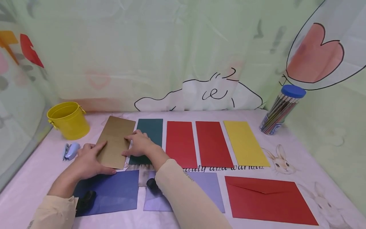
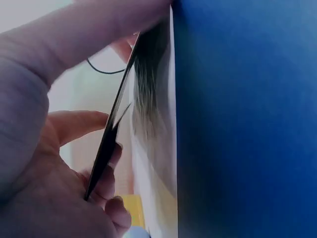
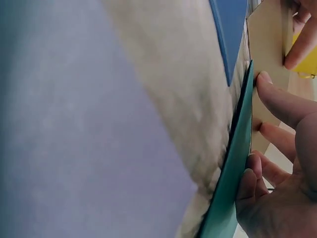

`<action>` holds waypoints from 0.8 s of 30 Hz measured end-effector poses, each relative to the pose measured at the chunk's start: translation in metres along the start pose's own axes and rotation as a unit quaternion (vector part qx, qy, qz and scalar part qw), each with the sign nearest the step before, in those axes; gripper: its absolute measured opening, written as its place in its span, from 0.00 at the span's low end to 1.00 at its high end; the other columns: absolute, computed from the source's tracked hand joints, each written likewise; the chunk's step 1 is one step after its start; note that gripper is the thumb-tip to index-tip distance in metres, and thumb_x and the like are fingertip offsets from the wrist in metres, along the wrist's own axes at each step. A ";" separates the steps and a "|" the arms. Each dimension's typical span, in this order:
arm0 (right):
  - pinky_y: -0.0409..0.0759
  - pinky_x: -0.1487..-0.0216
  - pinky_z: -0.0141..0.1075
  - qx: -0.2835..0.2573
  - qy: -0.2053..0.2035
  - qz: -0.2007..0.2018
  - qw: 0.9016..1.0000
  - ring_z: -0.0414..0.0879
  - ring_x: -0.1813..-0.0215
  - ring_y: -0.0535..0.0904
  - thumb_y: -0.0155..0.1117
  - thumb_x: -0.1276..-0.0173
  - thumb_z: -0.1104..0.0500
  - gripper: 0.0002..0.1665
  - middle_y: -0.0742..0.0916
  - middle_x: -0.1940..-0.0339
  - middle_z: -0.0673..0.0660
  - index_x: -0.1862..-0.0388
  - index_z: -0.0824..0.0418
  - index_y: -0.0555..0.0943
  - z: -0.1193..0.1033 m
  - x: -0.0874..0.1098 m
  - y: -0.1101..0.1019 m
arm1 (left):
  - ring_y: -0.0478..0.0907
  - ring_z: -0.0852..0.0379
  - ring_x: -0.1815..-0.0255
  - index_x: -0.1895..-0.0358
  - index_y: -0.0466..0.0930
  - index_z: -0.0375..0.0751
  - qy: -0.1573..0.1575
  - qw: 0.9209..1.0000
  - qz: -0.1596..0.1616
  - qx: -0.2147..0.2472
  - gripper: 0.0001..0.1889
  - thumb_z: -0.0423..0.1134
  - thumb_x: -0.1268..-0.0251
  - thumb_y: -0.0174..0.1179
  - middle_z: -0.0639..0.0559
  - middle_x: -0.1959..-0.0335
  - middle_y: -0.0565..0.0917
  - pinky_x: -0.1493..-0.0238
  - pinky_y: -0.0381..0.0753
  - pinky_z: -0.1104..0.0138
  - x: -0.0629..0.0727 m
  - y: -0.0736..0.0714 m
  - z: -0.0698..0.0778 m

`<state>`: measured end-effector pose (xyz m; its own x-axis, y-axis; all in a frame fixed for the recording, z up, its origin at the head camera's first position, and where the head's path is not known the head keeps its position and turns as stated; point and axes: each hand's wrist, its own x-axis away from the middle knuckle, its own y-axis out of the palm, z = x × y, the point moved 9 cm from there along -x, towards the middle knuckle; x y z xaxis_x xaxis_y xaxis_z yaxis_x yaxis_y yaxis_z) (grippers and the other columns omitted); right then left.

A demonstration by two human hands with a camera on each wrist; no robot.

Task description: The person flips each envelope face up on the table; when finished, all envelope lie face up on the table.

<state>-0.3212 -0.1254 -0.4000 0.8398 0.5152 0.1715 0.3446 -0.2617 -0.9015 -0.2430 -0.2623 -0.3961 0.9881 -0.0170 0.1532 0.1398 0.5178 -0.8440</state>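
Note:
A gold-brown envelope [image 1: 115, 140] lies at the far left of the row, seen edge-on in the left wrist view. My left hand [image 1: 89, 160] grips its left side, with the index finger on top and other fingers curled under the slightly raised edge; the thumb reaches along the near edge. From the other side, my right hand [image 1: 140, 143] rests its thumb [image 3: 267, 84] and index fingertip on the envelope's face near the right edge. Its remaining fingers curl over the dark green envelope [image 1: 150, 128], which my right hand partly covers.
Two red envelopes [image 1: 180, 144] and a yellow one [image 1: 246, 143] continue the row. Nearer lie a blue envelope [image 1: 117, 192], a lilac one [image 1: 207, 190] and a red flapped one [image 1: 268, 200]. A yellow bucket [image 1: 68, 122], light-blue stapler-like object [image 1: 71, 151] and pencil jar [image 1: 281, 111] stand around.

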 end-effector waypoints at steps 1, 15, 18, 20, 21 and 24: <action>0.71 0.36 0.41 0.000 -0.002 -0.001 1.000 0.48 0.33 0.67 0.72 0.37 0.38 0.42 0.70 0.28 0.51 0.25 0.41 0.72 0.000 0.000 0.000 | 0.51 0.25 0.43 0.23 0.50 0.28 0.007 1.000 0.002 0.001 0.65 0.56 0.59 0.81 0.21 0.40 0.55 0.52 0.67 0.37 0.000 -0.001 0.001; 0.67 0.31 0.42 -0.116 -0.013 0.006 0.993 0.51 0.26 0.64 0.60 0.25 0.44 0.34 0.72 0.26 0.56 0.25 0.56 0.71 0.008 0.004 -0.006 | 0.59 0.19 0.38 0.29 0.69 0.32 0.052 0.997 -0.004 -0.052 0.44 0.67 0.33 0.56 0.18 0.34 0.63 0.44 0.59 0.28 -0.001 -0.001 0.001; 0.63 0.28 0.41 -0.173 -0.023 0.018 0.985 0.49 0.24 0.64 0.50 0.19 0.47 0.31 0.73 0.27 0.58 0.23 0.60 0.67 0.010 0.005 -0.010 | 0.61 0.20 0.36 0.34 0.76 0.33 0.065 0.996 0.039 -0.040 0.33 0.60 0.25 0.52 0.21 0.35 0.69 0.41 0.58 0.29 -0.001 -0.012 0.007; 0.61 0.27 0.40 -0.183 -0.030 0.021 0.982 0.48 0.24 0.65 0.49 0.18 0.48 0.31 0.74 0.27 0.58 0.23 0.61 0.66 0.009 0.006 -0.012 | 0.68 0.23 0.40 0.37 0.78 0.30 0.072 0.994 0.077 -0.024 0.28 0.53 0.21 0.50 0.24 0.40 0.74 0.41 0.66 0.33 0.000 -0.023 0.012; 0.61 0.27 0.40 -0.182 -0.035 0.019 0.983 0.48 0.25 0.65 0.51 0.19 0.48 0.32 0.74 0.27 0.58 0.22 0.60 0.65 0.007 0.006 -0.012 | 0.72 0.26 0.43 0.37 0.76 0.27 0.070 0.993 0.095 -0.011 0.27 0.50 0.20 0.50 0.25 0.43 0.76 0.44 0.71 0.36 0.002 -0.028 0.013; 0.66 0.30 0.40 -0.167 -0.051 0.014 0.985 0.47 0.27 0.68 0.61 0.25 0.46 0.38 0.75 0.28 0.58 0.21 0.56 0.64 0.000 0.008 -0.012 | 0.78 0.29 0.51 0.32 0.64 0.23 0.055 0.986 0.151 0.038 0.28 0.43 0.23 0.53 0.23 0.46 0.76 0.51 0.78 0.39 0.008 -0.045 0.017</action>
<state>-0.3189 -0.1177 -0.3877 0.8103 0.5786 0.0932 0.4554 -0.5214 -0.7216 -0.2424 -0.2715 -0.3486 0.9855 0.0573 -0.1595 -0.1631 0.5757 -0.8012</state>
